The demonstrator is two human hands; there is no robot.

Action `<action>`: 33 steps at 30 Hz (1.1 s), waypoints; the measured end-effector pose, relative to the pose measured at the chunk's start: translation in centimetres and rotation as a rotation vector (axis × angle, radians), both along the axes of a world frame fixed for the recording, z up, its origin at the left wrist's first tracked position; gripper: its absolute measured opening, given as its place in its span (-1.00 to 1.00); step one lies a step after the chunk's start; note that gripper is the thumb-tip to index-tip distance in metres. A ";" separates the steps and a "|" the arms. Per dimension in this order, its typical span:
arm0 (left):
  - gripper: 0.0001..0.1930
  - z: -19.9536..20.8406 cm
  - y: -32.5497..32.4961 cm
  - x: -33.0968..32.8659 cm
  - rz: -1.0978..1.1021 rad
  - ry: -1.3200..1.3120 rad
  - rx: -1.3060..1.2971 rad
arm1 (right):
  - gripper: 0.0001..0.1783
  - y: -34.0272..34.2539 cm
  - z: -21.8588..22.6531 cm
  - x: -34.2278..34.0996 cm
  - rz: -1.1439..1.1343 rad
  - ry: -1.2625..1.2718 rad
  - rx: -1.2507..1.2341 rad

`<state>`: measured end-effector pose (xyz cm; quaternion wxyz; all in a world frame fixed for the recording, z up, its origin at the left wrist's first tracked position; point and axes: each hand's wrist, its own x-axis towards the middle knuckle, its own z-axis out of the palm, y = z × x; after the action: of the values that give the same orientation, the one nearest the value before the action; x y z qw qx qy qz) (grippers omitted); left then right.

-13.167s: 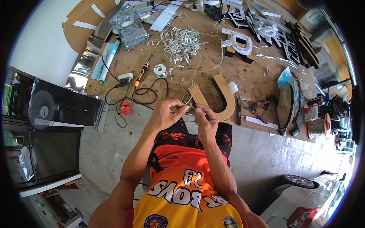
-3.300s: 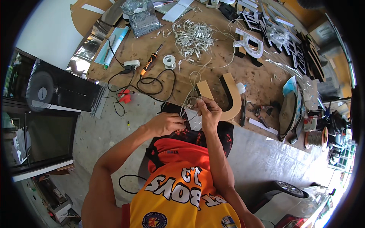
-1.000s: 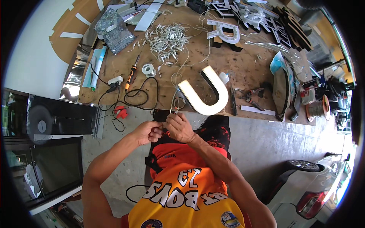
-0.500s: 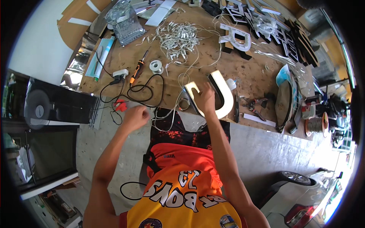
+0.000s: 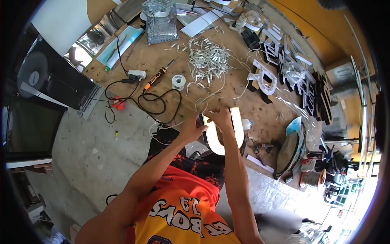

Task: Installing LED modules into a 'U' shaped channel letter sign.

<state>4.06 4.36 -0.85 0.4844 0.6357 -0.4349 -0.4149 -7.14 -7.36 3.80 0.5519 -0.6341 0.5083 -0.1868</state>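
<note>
A glowing U-shaped sign letter (image 5: 215, 145) with black sides hangs partly over the table's near edge, its open end pointing away from me. My left hand (image 5: 192, 129) grips the outer side of its left leg, thumb toward the lit face. From above, my right hand (image 5: 222, 119) is closed on the top of that same leg, its fingertips partly hidden. White wires (image 5: 200, 106) run from the table toward my fingers. Left of them lie an orange-and-black soldering iron (image 5: 155, 78) with a looped black cord and a spool of solder (image 5: 178, 82).
A heap of white LED modules (image 5: 208, 59) lies mid-table, with a bubble-wrap bag (image 5: 160, 22) behind it. To the right are a white letter piece (image 5: 264, 77), stacked black letters (image 5: 306, 91), pliers (image 5: 265, 147) and a pouch (image 5: 289, 151). A white power adapter (image 5: 137, 73) sits left.
My left hand has moved right, from beside the table edge onto the letter's left leg. The letter has turned more upright and shifted toward me. The whole view has swung.
</note>
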 end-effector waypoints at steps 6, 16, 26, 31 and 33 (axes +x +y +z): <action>-0.29 1.7 -0.4 -0.2 -0.004 -0.044 0.099 | -0.71 -0.7 -0.3 -0.3 -0.020 0.045 0.023; -0.34 0.6 -0.3 -0.3 0.055 -0.003 0.052 | -0.73 -0.4 -0.9 -0.1 -0.040 0.105 -0.046; -0.30 1.0 -0.3 -0.1 0.002 -0.049 0.082 | -0.71 -0.2 -0.4 0.1 -0.062 0.090 0.005; -0.29 1.2 -0.3 -0.1 -0.003 -0.055 0.100 | -0.72 0.1 -0.1 0.3 -0.062 0.125 -0.041; -0.29 1.2 -0.2 0.0 0.002 -0.061 0.098 | -0.73 0.1 -0.3 0.3 -0.051 0.124 -0.070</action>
<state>4.03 4.12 0.40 0.4396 0.6713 -0.4279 -0.4159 -6.80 -7.23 3.50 0.4918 -0.6503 0.5507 -0.1786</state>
